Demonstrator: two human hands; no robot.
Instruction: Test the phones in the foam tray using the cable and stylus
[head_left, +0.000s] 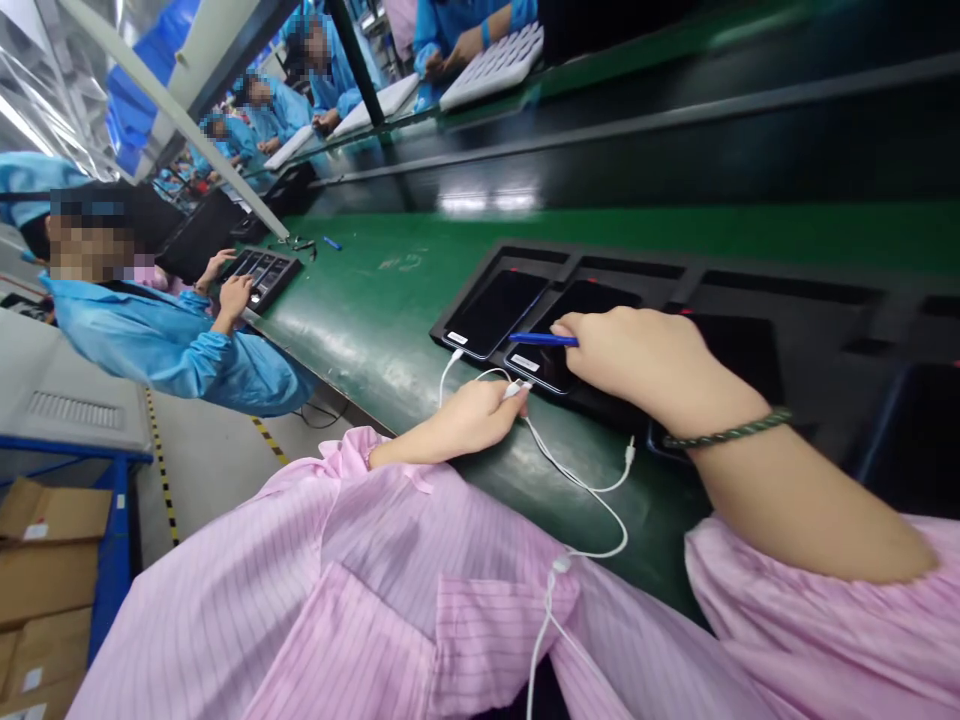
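Several dark smartphones lie in the compartments of a black foam tray (637,265) on the green bench. A white cable (570,475) splits into branches in front of it. My left hand (480,412) pinches a white cable plug (517,388) close to the lower edge of the second phone (536,372). Another plug (456,355) meets the bottom of the leftmost phone (495,312). Over the second phone, my right hand (637,355) is closed around a blue pen (540,339) whose end points left. A third branch ends in a loose plug (630,450) on the bench.
To the left, a co-worker in blue (172,340) handles a smaller black tray (266,280). A blue pen-like piece (332,243) lies farther along the green bench (360,310). White trays (495,68) and more people line the far side. Cardboard boxes (49,570) stand at lower left.
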